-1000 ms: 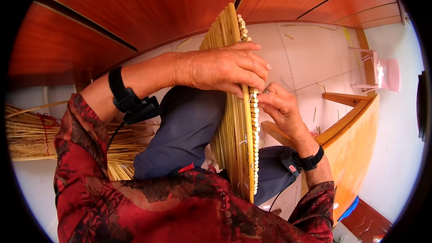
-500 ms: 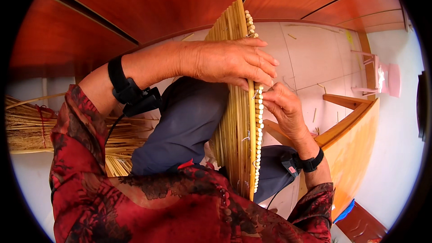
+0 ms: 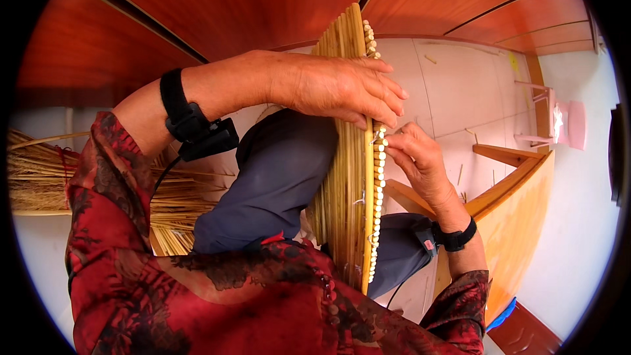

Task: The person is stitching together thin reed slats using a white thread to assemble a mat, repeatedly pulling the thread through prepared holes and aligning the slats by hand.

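A panel of yellow stalks (image 3: pixel 343 187) laid side by side stands on edge between my knees. Pale cut stalk ends (image 3: pixel 378 187) line its right edge beside a long rod, with small bits of white thread (image 3: pixel 359 199) tied along it. My left hand (image 3: pixel 332 89) lies across the upper part, thumb on the near face and fingers bent over the edge, holding the panel. On the right, my right hand (image 3: pixel 420 158) has thumb and forefinger pinched against the stalk ends just below the left fingers. Whatever lies in that pinch is too small to make out.
Bundled straw stalks (image 3: pixel 43 177) tied with red cord lie to the left. At right stands a tipped wooden piece of furniture (image 3: pixel 516 217); beyond it is a pink chair (image 3: pixel 565 121). Red-brown cabinet panels (image 3: pixel 263 6) rise ahead. Stalk scraps are scattered on the tiled floor (image 3: pixel 453 85).
The view has shifted slightly. Both hands keep nearly the same places on the panel, and the right fingers still pinch at the stalk ends.
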Motion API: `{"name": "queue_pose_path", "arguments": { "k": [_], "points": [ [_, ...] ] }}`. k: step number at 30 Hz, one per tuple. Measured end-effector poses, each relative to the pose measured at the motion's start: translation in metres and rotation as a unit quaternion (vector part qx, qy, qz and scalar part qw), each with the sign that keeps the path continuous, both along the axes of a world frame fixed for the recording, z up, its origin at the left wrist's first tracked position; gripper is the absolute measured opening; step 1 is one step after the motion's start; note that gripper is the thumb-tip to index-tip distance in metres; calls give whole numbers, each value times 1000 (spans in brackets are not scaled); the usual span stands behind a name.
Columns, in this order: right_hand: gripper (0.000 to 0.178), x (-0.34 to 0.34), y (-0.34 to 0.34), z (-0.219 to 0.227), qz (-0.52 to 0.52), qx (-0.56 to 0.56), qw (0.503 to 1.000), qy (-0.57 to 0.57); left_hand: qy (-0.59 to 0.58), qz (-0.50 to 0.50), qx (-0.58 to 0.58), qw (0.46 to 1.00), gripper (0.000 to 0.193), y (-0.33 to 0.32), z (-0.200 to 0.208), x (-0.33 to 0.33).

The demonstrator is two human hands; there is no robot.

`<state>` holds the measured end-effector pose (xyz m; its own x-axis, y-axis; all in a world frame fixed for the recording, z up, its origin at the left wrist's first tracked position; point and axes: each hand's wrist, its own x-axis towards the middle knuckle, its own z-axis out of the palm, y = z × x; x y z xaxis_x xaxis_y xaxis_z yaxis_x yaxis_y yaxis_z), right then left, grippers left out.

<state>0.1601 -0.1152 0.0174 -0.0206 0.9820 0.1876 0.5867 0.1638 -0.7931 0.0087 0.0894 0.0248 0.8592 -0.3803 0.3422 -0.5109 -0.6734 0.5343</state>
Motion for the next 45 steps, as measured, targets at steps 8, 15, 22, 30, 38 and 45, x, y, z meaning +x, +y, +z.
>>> {"name": "queue_pose_path", "arguments": {
  "k": [8,15,22,30,38,45],
  "points": [
    [17,3,-7,8,-3,-108,994,20,-46,20,85,995,36,1,9,-4],
    [20,-2,-7,14,-29,-175,982,62,-27,16,52,998,35,3,6,-5],
    [25,1,-10,6,-20,-121,992,36,-34,10,36,999,32,4,6,-7],
    [29,-3,-6,13,-6,-53,998,-41,-39,14,38,998,29,3,5,-8],
    [29,-6,-4,13,-2,-51,997,-50,-47,13,30,998,28,3,3,-8],
    [30,-9,-4,9,-7,-51,998,-39,-54,12,28,998,29,3,1,-8]
  ]
}}
